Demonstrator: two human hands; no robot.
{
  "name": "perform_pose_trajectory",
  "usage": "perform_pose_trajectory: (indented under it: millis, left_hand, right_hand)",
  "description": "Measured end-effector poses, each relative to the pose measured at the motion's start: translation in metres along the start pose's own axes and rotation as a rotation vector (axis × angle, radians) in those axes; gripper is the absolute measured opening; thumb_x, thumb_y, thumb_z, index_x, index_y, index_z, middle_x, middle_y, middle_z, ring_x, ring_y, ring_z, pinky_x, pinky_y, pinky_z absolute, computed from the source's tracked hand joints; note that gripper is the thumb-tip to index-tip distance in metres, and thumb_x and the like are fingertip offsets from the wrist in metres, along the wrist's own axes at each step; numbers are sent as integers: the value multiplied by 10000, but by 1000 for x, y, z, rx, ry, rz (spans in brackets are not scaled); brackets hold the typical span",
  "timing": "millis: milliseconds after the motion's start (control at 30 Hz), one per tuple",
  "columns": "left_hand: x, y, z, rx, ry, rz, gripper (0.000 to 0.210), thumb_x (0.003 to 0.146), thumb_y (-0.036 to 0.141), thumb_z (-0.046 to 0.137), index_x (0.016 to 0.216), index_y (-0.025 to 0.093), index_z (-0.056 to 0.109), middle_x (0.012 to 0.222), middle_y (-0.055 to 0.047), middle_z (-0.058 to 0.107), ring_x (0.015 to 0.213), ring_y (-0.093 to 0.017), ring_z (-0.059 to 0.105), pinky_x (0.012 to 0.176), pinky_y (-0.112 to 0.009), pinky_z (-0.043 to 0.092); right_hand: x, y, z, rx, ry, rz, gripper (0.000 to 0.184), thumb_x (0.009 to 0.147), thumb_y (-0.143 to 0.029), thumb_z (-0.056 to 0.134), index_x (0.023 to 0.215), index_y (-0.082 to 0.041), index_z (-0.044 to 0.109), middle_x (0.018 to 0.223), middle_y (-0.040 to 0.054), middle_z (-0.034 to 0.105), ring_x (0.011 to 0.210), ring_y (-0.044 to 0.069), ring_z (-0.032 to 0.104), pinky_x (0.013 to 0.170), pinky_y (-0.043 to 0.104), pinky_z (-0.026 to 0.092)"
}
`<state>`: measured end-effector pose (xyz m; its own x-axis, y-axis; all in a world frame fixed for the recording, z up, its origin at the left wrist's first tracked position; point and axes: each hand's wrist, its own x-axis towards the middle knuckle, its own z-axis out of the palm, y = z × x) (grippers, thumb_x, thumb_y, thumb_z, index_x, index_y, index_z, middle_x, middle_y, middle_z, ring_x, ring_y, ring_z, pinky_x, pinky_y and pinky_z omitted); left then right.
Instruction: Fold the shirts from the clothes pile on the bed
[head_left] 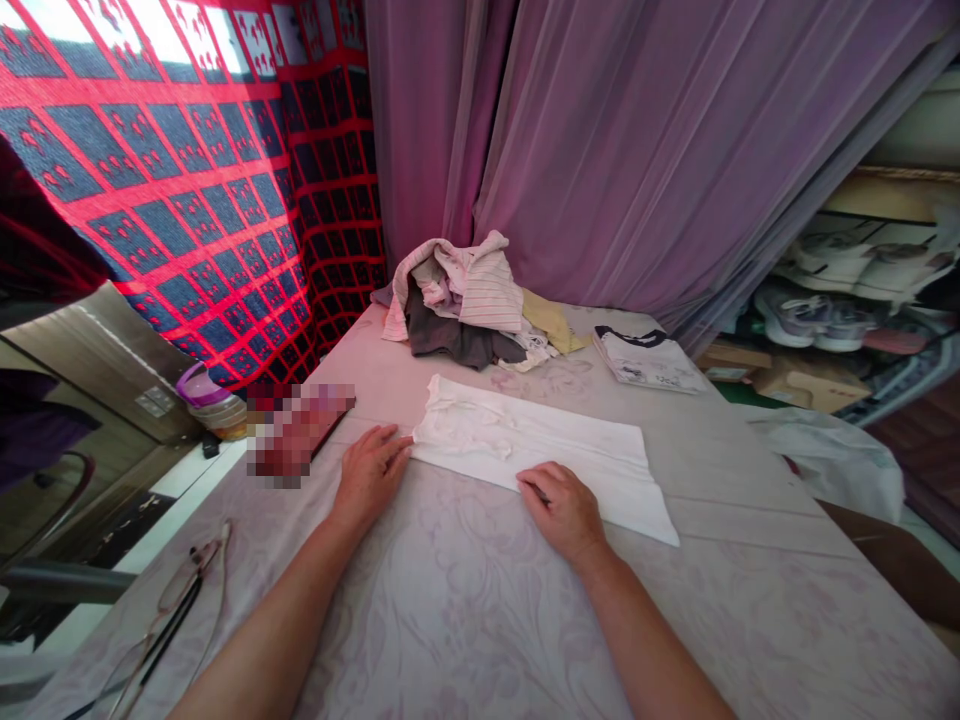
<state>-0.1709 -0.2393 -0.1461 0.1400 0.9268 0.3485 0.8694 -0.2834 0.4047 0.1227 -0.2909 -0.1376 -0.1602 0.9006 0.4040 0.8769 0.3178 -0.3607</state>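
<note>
A white garment (585, 450), folded into a long strip, lies flat on the patterned bedspread (442, 600). Its left end is ruffled and wrinkled. My left hand (371, 468) rests palm down at that end, fingers stretched out, fingertips touching the cloth's edge. At the middle of the near edge is my right hand (564, 510), its fingers bent together over the cloth's border. Its palm side is hidden.
Behind the garment is a heap of rumpled clothes (457, 300). A folded white shirt with dark collar (645, 358) lies back right. Left are a blurred-out reddish object (292, 440) and glasses with a cable (180, 590). Shoes (817, 320) fill a rack at right.
</note>
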Motion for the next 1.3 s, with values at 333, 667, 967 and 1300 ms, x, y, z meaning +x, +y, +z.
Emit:
perform_pose_trajectory:
  millis: [333,667,967,1300]
  left_hand:
    - [-2,2,-3,-60,72,34,176,836,245,504,873,263,675,1234,-39,609,1184,-242,513,980,-456,419]
    - [-1,-6,-3,44,17,51,198,821,332,591,975,322,714,1258,-36,600,1187,-277,515,988,-497,421]
    - [-1,3,-6,46,88,62,161,853,308,571,879,319,729,1166,-15,660,1163,-259,529,974,-475,413]
    - [-4,14,-14,9,74,152,154,837,253,540,925,252,666,1145,-38,662,1117,-234,547,981,-445,402]
  right_hand:
    - [-3,6,-4,81,-44,-34,150,816,-248,567,911,-238,683,918,43,661,884,184,596,805,310,483]
    - [-1,4,-5,27,-21,-90,213,902,-264,465,849,-231,669,865,36,656,836,164,591,755,275,463]
    - [-2,4,-5,60,-13,-98,198,892,-256,477,796,-224,648,830,35,646,823,165,582,756,278,460]
    - [-2,1,-8,48,6,-142,212,891,-270,484,824,-224,680,838,41,654,818,163,588,749,280,467]
